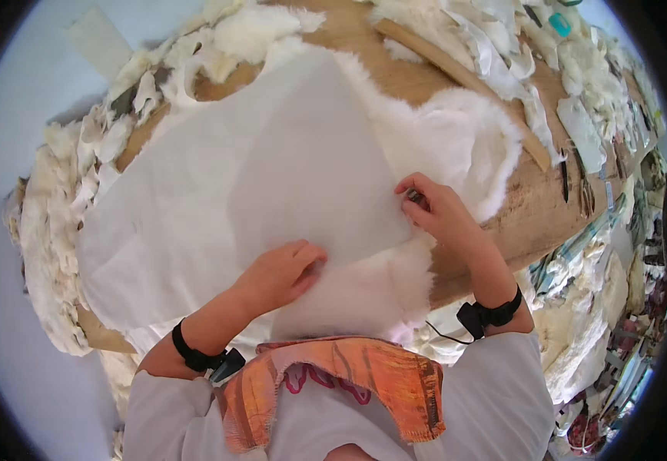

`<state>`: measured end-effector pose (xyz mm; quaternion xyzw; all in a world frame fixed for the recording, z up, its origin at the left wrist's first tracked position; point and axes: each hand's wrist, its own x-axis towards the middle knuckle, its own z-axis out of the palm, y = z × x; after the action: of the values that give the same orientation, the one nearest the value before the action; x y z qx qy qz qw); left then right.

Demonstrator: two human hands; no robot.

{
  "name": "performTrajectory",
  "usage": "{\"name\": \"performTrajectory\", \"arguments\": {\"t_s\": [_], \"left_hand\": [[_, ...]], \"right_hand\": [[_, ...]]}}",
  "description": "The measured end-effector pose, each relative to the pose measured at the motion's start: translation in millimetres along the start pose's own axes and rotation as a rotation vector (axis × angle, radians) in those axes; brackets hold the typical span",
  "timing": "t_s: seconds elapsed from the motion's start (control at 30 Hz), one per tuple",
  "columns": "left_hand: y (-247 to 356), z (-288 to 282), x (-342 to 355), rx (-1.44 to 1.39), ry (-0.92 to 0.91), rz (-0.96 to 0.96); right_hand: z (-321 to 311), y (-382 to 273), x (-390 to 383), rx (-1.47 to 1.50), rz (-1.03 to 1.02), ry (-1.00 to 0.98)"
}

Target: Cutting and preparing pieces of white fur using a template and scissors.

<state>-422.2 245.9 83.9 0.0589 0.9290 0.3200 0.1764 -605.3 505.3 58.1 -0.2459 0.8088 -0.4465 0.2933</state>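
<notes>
A stiff, translucent pale-grey sheet [310, 146], roughly a pointed panel, lies over a white hide [149, 223] with fluffy fur at its edges. My left hand [283, 270] rests on the sheet's lower part, fingers loosely bent and holding nothing that I can see. At the sheet's right edge, my right hand [429, 206] is closed around a small dark object [416, 198]. Most of that object is hidden by the fingers, so its kind is not clear. White fur [364, 300] shows below the sheet, close to my body.
Furry white scraps [57, 200] heap along the left and far edges of the brown wooden table [529, 223]. A wooden strip [464, 84] lies at the far right. Scissors [584, 188] and a dark slim tool [565, 177] lie at the right, near a teal object [559, 24].
</notes>
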Motion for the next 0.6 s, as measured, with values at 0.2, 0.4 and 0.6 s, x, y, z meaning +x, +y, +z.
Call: {"name": "performTrajectory", "arguments": {"t_s": [0.2, 0.4, 0.6], "left_hand": [[-49, -56, 74, -0.007, 0.136, 0.138], [-134, -120, 175, 0.086, 0.589, -0.032], [-144, -131, 178, -0.007, 0.476, -0.122]], "right_hand": [[-2, -8, 68, 0.185, -0.129, 0.137], [11, -38, 131, 0.232, -0.261, 0.115], [-9, -43, 188, -0.109, -0.228, 0.225]]}}
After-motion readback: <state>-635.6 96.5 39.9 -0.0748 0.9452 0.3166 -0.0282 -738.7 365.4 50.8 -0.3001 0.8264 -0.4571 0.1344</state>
